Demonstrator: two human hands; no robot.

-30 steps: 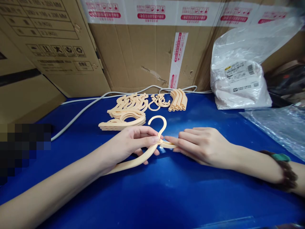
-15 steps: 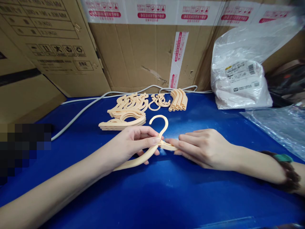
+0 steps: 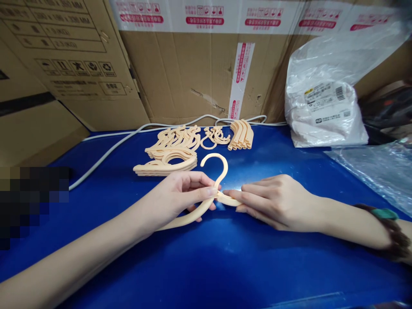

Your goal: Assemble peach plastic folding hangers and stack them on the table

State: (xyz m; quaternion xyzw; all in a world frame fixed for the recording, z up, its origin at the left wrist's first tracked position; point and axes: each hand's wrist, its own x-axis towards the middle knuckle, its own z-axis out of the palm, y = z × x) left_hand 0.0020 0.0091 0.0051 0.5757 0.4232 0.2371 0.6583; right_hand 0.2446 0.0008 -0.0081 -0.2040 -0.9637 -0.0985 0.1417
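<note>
A cream plastic clothes hanger (image 3: 193, 216) is held over the blue table, its hook curving up and opening to the left. My left hand (image 3: 180, 193) pinches it at the joint below the hook, thumb in front and fingers behind. One hanger arm runs down-left beneath that hand. My right hand (image 3: 273, 199) is closed around the other, shorter-looking arm on the right; its far end is hidden under the fingers. Behind my left hand lies a stack of cream folded hangers (image 3: 165, 165).
Along the back are a pile of curved hanger pieces (image 3: 178, 138), loose hooks (image 3: 215, 137) and a row of hanger arms (image 3: 241, 134). A white cable (image 3: 111, 159) crosses the blue table (image 3: 206, 270). Cardboard boxes (image 3: 193, 68) wall the back; a plastic-wrapped parcel (image 3: 325, 107) stands right.
The hanger's right arm has shifted slightly, now sitting closer against the joint. The hook has risen a touch. Both hands keep nearly the same places.
</note>
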